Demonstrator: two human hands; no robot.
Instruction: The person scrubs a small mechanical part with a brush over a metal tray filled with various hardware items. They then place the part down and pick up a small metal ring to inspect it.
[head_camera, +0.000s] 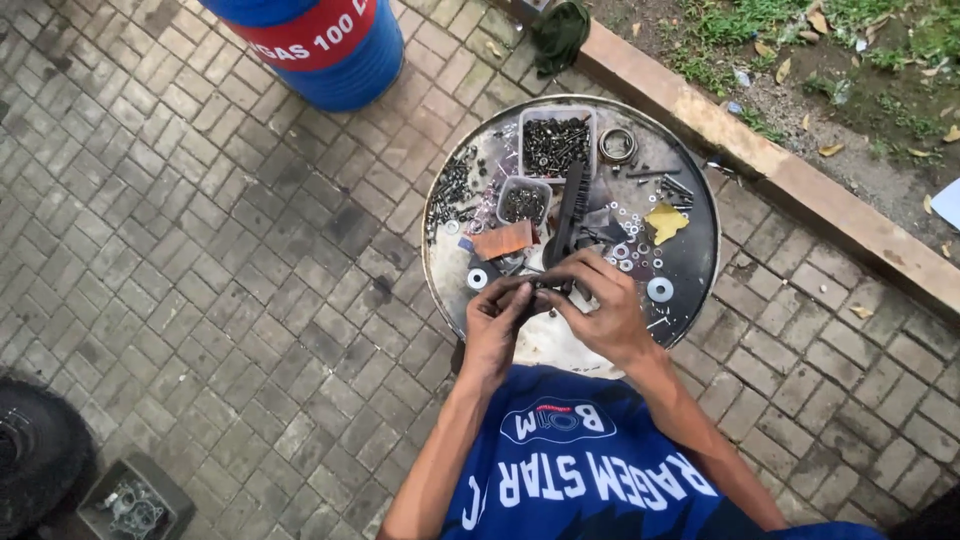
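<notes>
My left hand (497, 322) and my right hand (600, 305) meet over the near edge of a round metal tray (700, 250). Together they pinch a small dark metal part (542, 287) between the fingertips. What kind of part it is, I cannot tell. Just beyond the hands lies a long black brush-like tool (567, 212). A white washer (660, 290) rests right of my right hand, and another washer (477, 279) left of my left hand. Several small washers (625, 250) are scattered near the fingertips.
The tray holds a clear box of bolts (556, 140), a smaller box of screws (523, 202), a bearing ring (617, 145), a brown card (502, 241) and a yellow scrap (665, 221). A blue drum (320, 50) stands behind on brick paving. Concrete curb (800, 190) at right; tyre (35, 450) at lower left.
</notes>
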